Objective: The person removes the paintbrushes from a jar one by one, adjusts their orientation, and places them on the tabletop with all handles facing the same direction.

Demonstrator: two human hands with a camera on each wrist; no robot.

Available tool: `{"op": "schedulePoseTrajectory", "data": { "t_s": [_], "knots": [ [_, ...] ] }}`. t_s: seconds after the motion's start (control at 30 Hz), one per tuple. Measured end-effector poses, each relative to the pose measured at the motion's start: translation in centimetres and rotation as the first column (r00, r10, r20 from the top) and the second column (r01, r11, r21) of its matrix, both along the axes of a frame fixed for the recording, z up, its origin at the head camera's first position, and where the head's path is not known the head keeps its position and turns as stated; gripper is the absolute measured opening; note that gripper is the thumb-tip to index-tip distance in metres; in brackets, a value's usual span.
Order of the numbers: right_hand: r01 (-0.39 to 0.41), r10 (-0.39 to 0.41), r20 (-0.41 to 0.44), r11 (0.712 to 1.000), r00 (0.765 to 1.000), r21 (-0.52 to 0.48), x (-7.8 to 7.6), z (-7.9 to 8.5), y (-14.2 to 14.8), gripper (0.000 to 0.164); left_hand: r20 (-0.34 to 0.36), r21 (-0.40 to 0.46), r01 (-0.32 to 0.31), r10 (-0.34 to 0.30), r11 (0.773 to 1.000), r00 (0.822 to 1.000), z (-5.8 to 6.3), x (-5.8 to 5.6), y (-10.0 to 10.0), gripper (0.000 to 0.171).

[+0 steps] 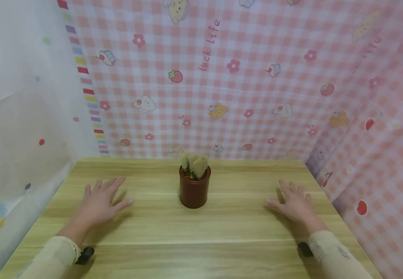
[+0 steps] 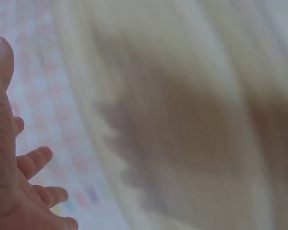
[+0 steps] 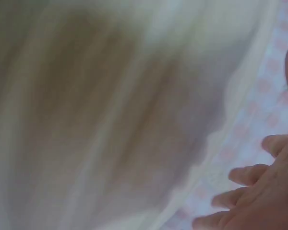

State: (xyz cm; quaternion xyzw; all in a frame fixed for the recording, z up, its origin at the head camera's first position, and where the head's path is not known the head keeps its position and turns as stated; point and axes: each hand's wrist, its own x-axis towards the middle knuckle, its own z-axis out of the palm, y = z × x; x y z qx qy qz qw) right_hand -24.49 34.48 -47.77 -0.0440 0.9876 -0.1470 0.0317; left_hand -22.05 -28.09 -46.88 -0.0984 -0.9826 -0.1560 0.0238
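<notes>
Only the head view shows the cylindrical brown pot (image 1: 193, 193) of cream-coloured plants (image 1: 199, 166) on the pale wooden tabletop (image 1: 236, 221), between left hand (image 1: 101, 202) and right hand (image 1: 293, 203), spread-fingered and empty; wrist views crop both, wood blurred.

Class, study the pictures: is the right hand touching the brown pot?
Apart. The head view shows it: a wide stretch of wooden tabletop is visible between the right hand and the brown pot.

Looking forward and down from your head, one camera spans the tabletop (image 1: 205, 228) to the checked cloth (image 1: 201, 89) behind; tilted wrist cameras look close past your left hand (image 2: 9, 187) and right hand (image 3: 269, 201), both sharing tabletop and cloth.
</notes>
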Motion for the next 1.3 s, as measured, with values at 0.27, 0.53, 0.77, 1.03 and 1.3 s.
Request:
{"op": "schedulePoseTrajectory", "data": {
  "t_s": [0.27,0.53,0.77,1.03,1.3],
  "knots": [
    [-0.11,0.121,0.02,0.954,0.993,-0.278,-1.1,2.4,-6.4,0.085,-0.09,0.221,0.165,-0.148,0.961,0.985,2.6,-0.9,9.6,0.082],
    [-0.217,0.218,-0.044,0.887,0.975,-0.408,-1.5,5.4,-13.3,0.063,-0.125,0.31,0.215,-0.184,0.926,0.975,3.6,-1.8,15.5,0.078],
    [-0.305,0.277,-0.129,0.828,0.952,-0.471,-2.0,7.4,-17.4,0.048,-0.147,0.353,0.176,-0.132,0.919,0.98,3.1,-2.6,16.6,0.071],
    [-0.339,0.272,-0.207,0.813,0.94,-0.474,-2.7,7.8,-20.2,0.043,-0.135,0.381,0.145,-0.1,0.913,0.986,2.8,-3.5,16.9,0.072],
    [-0.318,0.242,-0.223,0.844,0.944,-0.432,-2.9,7.7,-21.8,0.048,-0.086,0.383,0.114,-0.088,0.917,0.992,3.0,-4.1,16.7,0.076]
  ]
}}
